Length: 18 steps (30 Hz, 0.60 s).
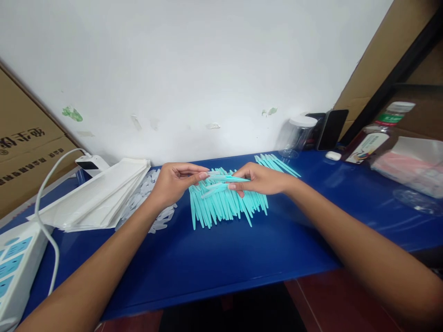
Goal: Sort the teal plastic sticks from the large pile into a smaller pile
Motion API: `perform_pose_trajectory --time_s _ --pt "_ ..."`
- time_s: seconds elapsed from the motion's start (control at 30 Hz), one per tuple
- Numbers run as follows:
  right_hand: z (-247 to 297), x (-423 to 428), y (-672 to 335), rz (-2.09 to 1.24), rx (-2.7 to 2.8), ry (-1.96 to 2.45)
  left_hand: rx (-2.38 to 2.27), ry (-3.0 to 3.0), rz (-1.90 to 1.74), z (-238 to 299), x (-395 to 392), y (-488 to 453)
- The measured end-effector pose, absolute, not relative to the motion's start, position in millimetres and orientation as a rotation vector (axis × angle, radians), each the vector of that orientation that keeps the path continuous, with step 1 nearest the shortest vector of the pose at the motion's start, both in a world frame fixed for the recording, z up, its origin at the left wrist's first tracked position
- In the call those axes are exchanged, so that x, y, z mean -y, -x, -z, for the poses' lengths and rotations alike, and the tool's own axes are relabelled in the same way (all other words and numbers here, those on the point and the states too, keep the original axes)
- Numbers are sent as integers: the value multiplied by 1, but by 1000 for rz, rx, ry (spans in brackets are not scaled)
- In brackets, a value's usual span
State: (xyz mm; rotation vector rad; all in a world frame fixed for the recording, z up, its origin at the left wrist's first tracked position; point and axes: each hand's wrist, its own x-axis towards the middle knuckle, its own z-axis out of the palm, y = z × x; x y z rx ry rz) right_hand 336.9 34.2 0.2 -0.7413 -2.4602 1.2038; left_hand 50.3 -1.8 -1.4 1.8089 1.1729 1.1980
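My right hand (258,179) pinches turquoise eyebrow razors (238,179), with at least two of their slim bodies fanning out to the left from the fingers. Thumb and fingers of my left hand (180,180) are closed on a translucent blade cap (215,174) at the tip of the upper razor. How far the cap sits over the blade is too small to tell. Under both hands lies a pile of turquoise razors (221,207) on the blue table. Loose translucent caps (162,220) are heaped at the left, partly hidden by my left wrist.
White paper sleeves (100,198) and a power strip (17,263) with a white cable lie at left. Behind my right hand rests a row of several razors (277,164). A clear jar (294,136), a phone (332,129) and a bottle (374,133) stand at back right.
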Motion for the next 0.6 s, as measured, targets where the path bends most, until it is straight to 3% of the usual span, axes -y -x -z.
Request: perform_pose_trajectory --time_s 0.6 --pt "2 -34 -336 -1175 2474 774 -1171 -1983 -1094 -2 7 -52"
